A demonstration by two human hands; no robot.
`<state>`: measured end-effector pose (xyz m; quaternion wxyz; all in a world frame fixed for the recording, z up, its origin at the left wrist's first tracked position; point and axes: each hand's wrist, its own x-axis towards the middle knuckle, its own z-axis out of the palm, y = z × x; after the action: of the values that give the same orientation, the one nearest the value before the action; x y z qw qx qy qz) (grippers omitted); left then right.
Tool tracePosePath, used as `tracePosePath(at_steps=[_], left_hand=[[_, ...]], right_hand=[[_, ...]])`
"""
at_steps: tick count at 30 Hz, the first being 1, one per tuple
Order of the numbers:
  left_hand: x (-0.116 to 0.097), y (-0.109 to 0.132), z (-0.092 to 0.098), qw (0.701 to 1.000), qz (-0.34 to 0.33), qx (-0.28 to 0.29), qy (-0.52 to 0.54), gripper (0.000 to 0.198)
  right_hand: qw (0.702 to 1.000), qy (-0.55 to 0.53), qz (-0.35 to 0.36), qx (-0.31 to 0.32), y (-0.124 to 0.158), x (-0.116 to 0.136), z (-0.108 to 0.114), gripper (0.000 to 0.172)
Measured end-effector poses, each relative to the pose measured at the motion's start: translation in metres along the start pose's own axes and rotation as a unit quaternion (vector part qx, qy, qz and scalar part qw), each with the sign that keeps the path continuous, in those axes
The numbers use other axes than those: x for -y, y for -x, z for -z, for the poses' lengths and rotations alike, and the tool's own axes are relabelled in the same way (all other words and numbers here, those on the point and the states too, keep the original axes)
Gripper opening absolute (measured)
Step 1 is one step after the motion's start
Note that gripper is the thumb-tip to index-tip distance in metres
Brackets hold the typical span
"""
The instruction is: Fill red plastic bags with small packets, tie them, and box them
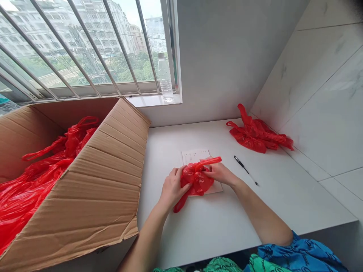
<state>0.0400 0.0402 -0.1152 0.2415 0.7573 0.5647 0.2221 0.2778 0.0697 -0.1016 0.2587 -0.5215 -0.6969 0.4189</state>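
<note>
A bundled red plastic bag [198,177] is between my two hands, over a sheet of paper with writing [195,155] on the white table. My left hand [173,187] grips its left side, thumb in front. From the right, my right hand [220,173] holds the bag near its top, its fingertips partly hidden by the plastic. One handle loop sticks out to the upper right and another hangs toward the lower left. What the bag contains, if anything, cannot be made out.
A cardboard box [113,181] full of red plastic bags [42,181] stands at the left. A black pen [245,170] lies right of the paper. More red bags [258,134] lie against the tiled wall. A water bottle [165,79] stands on the windowsill.
</note>
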Motion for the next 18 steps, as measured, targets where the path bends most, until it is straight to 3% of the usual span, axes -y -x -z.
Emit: tracePosePath(at_steps=[3,6,8,13,16,18], left_hand=[[-0.001,0.001,0.005,0.999,0.049,0.002,0.0,0.059],[0.001,-0.001,0.014,0.989,0.144,0.0,0.01,0.057],[0.003,-0.001,0.017,0.984,0.174,0.015,0.019,0.058],[0.008,0.0,0.012,0.991,0.105,0.047,0.074,0.052],[0.009,-0.002,0.008,0.97,0.078,-0.025,0.229,0.042],[0.008,-0.005,0.008,0.924,0.075,-0.09,0.364,0.045]], right_hand=[[0.997,-0.066,-0.01,0.035,0.003,0.0,0.0,0.021],[0.997,-0.078,-0.01,-0.019,-0.001,-0.004,0.006,0.024],[0.99,-0.129,-0.011,-0.055,-0.005,-0.008,0.009,0.029],[0.949,-0.297,-0.105,-0.017,-0.008,-0.009,0.006,0.035],[0.935,-0.336,-0.113,-0.006,-0.008,-0.008,0.003,0.036],[0.936,-0.343,-0.079,0.007,-0.008,-0.008,0.005,0.037]])
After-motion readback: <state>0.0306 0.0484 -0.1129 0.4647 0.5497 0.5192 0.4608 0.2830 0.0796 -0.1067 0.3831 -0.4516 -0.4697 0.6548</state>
